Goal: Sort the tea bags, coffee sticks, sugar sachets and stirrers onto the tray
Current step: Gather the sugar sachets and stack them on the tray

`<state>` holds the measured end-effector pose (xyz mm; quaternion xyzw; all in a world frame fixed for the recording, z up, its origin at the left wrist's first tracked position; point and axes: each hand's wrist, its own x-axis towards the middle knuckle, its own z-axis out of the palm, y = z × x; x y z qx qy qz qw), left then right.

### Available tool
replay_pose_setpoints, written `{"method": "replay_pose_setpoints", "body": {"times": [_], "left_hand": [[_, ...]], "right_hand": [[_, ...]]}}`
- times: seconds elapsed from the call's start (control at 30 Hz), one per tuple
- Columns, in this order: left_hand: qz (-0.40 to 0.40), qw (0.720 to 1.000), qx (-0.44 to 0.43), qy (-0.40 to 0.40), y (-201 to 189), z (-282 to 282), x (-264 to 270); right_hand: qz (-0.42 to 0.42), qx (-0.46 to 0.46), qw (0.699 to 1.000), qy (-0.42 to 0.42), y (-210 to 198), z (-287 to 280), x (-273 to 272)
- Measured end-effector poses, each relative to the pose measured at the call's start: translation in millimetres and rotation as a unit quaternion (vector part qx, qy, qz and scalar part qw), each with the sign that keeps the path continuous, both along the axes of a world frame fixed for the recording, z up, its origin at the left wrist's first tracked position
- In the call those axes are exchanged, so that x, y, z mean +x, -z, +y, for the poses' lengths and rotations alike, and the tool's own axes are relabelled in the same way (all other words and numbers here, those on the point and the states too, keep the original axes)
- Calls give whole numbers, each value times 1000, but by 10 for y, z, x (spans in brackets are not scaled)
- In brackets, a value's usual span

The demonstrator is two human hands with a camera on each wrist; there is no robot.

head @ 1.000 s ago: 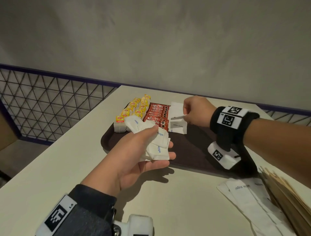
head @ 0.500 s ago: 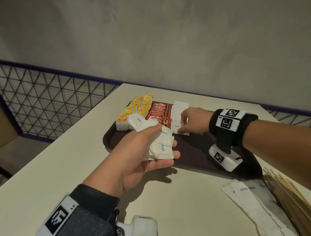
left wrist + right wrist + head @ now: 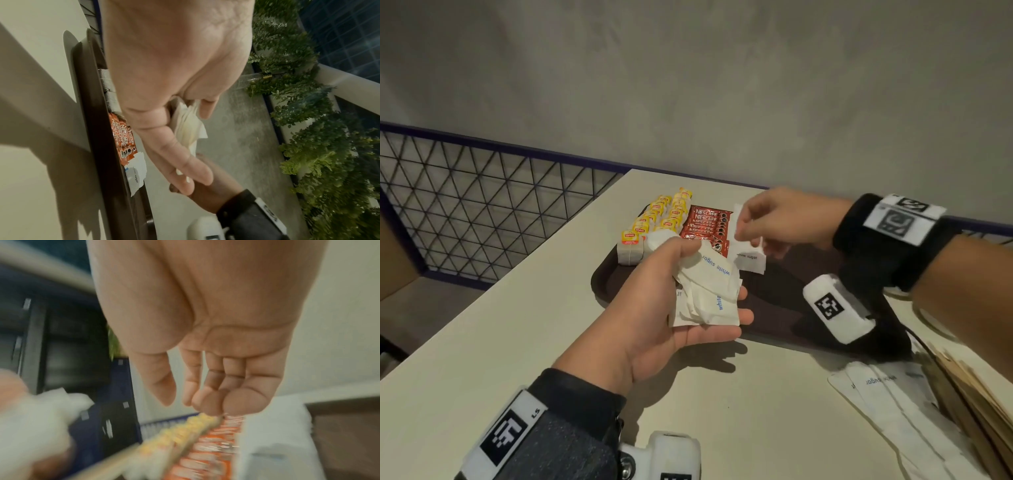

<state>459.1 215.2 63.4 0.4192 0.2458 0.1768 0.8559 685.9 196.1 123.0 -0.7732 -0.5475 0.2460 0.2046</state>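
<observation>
Your left hand (image 3: 654, 308) grips limp, featherlight white sugar sachets (image 3: 710, 291); right hand (image 3: 774, 219), fingers empty, at one o'clock—pinch sachet edges.

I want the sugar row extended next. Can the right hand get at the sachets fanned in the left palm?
Probably yes: the right hand, holding nothing, hovers just beyond the sugar sachets, which lie exposed on top in the left hand.
</observation>
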Motion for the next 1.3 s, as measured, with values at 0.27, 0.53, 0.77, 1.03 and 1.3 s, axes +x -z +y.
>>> {"method": "replay_pose_setpoints", "body": {"times": [0.27,0.53,0.77,1.03,1.3], "left_hand": [[25,997,27,63,13,-61,-27],[19,996,1,90,-11,-105,-31],[25,994,-20,107,-12,-54,18],[39,993,90,68,-5,-167,36],[47,996,68,-28,-27,-120,19]], "right_hand": [[127,-24,966,-223,-159,-332,-427],[-21,3,973,-232,-87,-436,-538],[-129,19,969,-208,55,-515,-571],[-215,0,957,-196,32,-642,-624],[-271,-111,937,-192,-20,-1187,-499]]}}
